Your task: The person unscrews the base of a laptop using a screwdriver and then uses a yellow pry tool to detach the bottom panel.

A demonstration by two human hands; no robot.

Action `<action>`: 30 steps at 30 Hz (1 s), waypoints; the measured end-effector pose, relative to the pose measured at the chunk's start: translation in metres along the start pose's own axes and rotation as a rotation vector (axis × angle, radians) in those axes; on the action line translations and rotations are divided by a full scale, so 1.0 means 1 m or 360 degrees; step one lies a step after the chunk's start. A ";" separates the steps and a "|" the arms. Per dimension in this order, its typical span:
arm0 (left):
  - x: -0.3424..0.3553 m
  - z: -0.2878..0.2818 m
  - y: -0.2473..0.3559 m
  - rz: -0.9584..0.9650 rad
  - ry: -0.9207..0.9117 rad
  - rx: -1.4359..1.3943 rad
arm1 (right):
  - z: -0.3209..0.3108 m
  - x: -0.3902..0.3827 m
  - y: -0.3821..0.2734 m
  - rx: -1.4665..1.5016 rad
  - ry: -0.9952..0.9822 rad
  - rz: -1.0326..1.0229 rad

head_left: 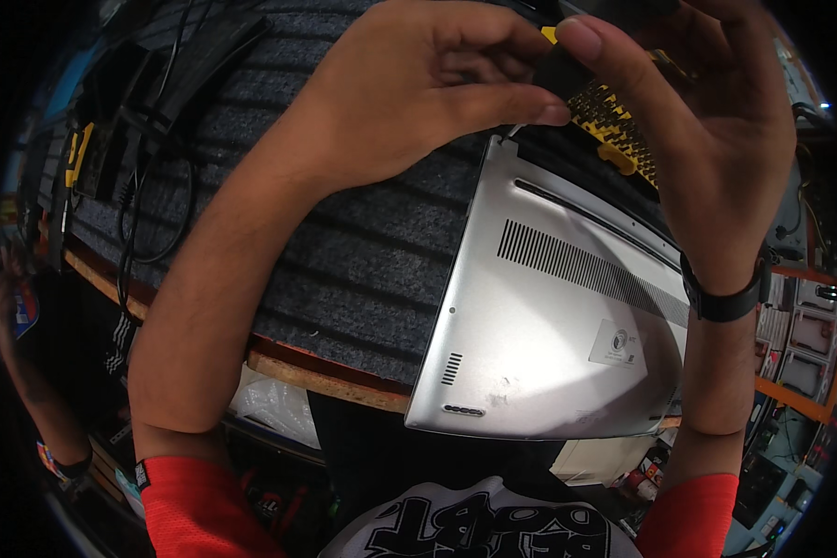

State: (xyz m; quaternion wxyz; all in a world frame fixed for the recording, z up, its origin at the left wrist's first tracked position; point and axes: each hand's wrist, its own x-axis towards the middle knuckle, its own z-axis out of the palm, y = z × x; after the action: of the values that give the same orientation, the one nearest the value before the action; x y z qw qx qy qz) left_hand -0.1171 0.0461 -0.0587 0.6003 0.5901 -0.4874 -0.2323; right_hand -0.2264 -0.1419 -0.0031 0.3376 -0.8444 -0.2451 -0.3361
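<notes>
My left hand (pixel 418 88) is raised at the top, its thumb and fingers pinched at a small dark object (pixel 558 73) that I cannot make out. Just right of it, my right hand (pixel 716 121) curls with its thumb against the same dark shape; its other fingers are partly cut off by the upper edge. Below both hands lies a silver laptop (pixel 549 307), bottom side up, with a vent grille and a label. Behind the hands sits a black and yellow case (pixel 614 121) of small bits, partly covered by them.
A dark ribbed mat (pixel 353 279) covers the bench. Black cables (pixel 135 186) and a dark device with a yellow part (pixel 82 153) lie at the left. Orange-edged trays (pixel 800 363) of parts stand at the right. Another person's arm (pixel 33 400) shows at the far left.
</notes>
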 end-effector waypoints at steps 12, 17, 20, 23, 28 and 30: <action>-0.001 0.006 0.019 0.0072 0.0079 -0.0027 | 0.003 -0.001 0.003 0.0059 0.0072 -0.0018; -0.003 0.009 0.023 0.0039 0.0106 0.0031 | 0.000 0.000 0.008 0.0153 0.0022 0.0015; 0.000 0.007 0.019 0.0076 0.0065 -0.0098 | -0.003 -0.001 0.007 0.0061 0.0014 -0.0013; -0.001 0.006 0.014 0.0089 0.0067 -0.0088 | -0.003 -0.002 0.006 0.0042 0.0015 0.0034; 0.001 0.006 0.005 0.0115 0.0096 -0.0110 | 0.004 -0.001 0.001 0.0179 0.0069 0.0143; 0.002 0.005 0.005 0.0094 0.0104 -0.0125 | 0.003 -0.002 -0.002 0.0082 0.0079 0.0167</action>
State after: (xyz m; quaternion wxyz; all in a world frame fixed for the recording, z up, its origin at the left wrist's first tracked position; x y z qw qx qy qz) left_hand -0.1223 0.0431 -0.0547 0.6452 0.5586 -0.4753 -0.2139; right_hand -0.2279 -0.1385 -0.0057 0.3824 -0.8385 -0.2005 -0.3324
